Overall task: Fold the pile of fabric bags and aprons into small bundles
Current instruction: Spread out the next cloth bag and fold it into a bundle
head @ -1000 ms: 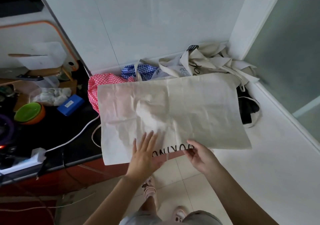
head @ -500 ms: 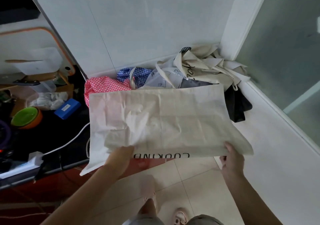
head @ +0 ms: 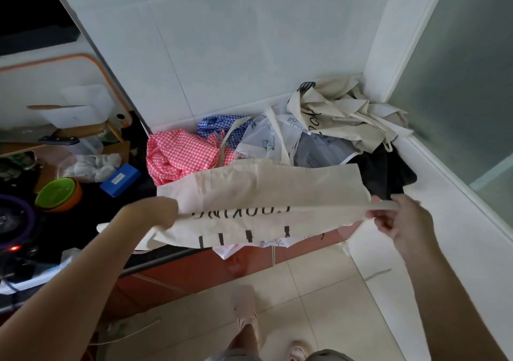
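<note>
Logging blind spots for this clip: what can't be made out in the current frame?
Head view, left hand: fingers hidden by the bag fold, grip unclear.
Head view, bag lettering: partly folded under, not fully readable.
Head view, pile: tangled and overlapped by the bag, piece count unclear.
Head view, blue box: label too small and dim to read.

The cream bag (head: 263,188) is matt, creased woven cloth; the wall tiles (head: 236,41) behind look smooth and glossy.
</note>
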A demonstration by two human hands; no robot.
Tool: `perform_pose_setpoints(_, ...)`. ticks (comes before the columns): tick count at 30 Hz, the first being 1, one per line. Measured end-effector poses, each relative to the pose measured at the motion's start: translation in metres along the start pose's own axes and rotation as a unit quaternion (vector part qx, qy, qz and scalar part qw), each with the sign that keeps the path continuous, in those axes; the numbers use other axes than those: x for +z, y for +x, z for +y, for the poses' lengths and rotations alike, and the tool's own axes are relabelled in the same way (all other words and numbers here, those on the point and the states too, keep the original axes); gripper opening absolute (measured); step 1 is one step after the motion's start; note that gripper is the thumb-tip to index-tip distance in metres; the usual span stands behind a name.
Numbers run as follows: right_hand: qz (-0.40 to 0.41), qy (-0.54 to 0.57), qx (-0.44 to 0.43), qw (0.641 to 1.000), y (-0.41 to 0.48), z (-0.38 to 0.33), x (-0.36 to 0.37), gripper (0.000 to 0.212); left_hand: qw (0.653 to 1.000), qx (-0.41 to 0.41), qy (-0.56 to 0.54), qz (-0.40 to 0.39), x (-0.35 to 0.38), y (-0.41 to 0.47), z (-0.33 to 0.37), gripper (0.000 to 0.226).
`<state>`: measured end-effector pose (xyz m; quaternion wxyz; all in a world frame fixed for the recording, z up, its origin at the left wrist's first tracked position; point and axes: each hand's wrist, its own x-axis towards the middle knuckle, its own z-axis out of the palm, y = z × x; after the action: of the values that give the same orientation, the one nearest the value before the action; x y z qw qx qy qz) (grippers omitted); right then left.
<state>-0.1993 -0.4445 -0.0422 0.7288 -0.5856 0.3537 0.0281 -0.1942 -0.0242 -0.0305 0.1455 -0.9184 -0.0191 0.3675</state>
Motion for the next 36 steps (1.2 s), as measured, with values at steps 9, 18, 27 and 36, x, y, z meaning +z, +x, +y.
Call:
perform_pose_setpoints(9, -0.107, -0.25, 0.024, 0.962, 0.079, -0.084, 0.072, 0.063, 0.979, 0.031, -0.156, 0.13, -0.052, 0.087, -0.046, 0.034)
perform_pose_setpoints(18, -0.048, -0.259, -0.032, 0.964, 0.131, -0.007, 0.096, 0.033, 0.947, -0.01, -0.284, 0.149, -0.03, 0.148, -0.019, 0.042)
perform_pose_setpoints(27, 0.064, -0.059, 0.206, 0.975, 0.094, 0.066, 0.035, 0.053, 0.895, -0.041, -0.38, 0.232, -0.004, 0.162, 0.005, 0.03)
perform_pose_setpoints(36, 0.178, -0.269, -0.054, 0.945, 0.112, 0.057, 0.039, 0.038, 0.841, 0.007, -0.4, 0.363, 0.015, 0.166, 0.006, 0.026)
